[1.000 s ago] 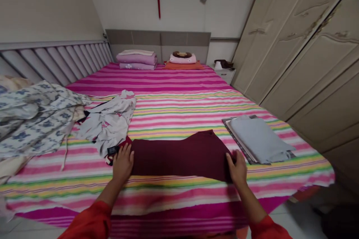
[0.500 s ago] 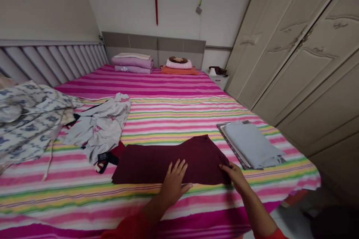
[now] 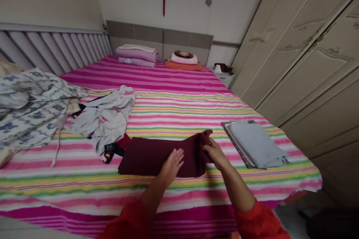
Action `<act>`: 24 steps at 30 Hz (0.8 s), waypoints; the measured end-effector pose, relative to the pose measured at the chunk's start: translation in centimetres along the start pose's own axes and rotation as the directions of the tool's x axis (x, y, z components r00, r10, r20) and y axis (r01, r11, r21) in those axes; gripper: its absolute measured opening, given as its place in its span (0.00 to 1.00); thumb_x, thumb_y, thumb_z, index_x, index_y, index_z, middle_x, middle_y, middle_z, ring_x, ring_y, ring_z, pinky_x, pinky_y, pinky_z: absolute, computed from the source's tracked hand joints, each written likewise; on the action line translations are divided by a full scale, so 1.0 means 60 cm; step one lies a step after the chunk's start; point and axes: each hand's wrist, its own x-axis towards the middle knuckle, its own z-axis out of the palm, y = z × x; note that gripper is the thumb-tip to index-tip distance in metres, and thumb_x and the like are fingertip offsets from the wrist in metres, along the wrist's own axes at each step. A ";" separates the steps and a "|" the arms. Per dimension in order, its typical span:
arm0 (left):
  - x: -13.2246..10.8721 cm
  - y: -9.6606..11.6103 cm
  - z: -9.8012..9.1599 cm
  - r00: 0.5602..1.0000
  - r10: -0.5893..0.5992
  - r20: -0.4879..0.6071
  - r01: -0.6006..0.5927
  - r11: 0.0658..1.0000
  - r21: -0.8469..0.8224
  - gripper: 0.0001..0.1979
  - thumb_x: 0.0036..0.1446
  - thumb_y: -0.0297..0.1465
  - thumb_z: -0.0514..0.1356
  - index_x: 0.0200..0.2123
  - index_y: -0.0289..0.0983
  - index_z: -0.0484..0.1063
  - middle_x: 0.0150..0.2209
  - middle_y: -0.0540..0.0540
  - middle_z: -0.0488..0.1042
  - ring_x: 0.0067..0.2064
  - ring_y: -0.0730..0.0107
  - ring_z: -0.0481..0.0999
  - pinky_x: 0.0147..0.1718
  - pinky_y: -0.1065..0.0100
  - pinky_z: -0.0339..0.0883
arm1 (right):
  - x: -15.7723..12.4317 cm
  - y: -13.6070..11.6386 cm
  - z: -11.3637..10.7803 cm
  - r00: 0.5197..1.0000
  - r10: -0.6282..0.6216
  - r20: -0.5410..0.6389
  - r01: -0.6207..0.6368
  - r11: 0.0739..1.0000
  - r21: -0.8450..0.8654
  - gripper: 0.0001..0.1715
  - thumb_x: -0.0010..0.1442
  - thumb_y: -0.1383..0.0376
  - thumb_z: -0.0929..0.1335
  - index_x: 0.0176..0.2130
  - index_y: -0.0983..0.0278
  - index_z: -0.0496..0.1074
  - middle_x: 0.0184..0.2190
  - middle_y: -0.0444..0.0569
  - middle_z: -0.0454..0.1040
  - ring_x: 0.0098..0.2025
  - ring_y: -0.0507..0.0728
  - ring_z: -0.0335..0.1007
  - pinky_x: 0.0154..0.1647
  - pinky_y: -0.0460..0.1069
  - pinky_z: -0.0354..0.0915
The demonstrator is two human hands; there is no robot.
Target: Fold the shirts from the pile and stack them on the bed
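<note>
A dark maroon garment [image 3: 151,157] lies flattened in a long strip across the striped bedspread [image 3: 179,115]. Its right end is lifted and bends over toward the left. My right hand [image 3: 215,154] grips that raised end, with the fingers closed around the fabric. On the middle of the garment, or just over it, is my left hand [image 3: 171,164], turned on its side with the fingers stretched out. Whether it presses on the cloth I cannot tell. The garment's exact kind does not show.
Right of the garment lies a stack of folded grey clothes [image 3: 255,143]. Crumpled light grey clothing [image 3: 109,117] and a floral cloth [image 3: 33,108] are heaped at left. Folded purple bedding [image 3: 137,56] and a pink pillow [image 3: 183,58] sit by the headboard. A wardrobe [image 3: 308,67] stands at right.
My right hand has lifted the garment's right end and carried it left and upward. My left hand has rolled from palm down onto its side. The view has shifted slightly.
</note>
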 end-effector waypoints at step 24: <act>0.005 0.027 -0.059 0.797 0.449 -0.403 -0.200 0.826 0.526 0.18 0.50 0.35 0.65 0.44 0.34 0.75 0.42 0.37 0.80 0.45 0.54 0.79 0.49 0.51 0.71 | -0.095 0.146 0.084 0.834 -0.451 0.317 0.512 0.420 -0.749 0.28 0.66 0.57 0.61 0.63 0.60 0.62 0.65 0.54 0.61 0.67 0.65 0.54 0.63 0.66 0.55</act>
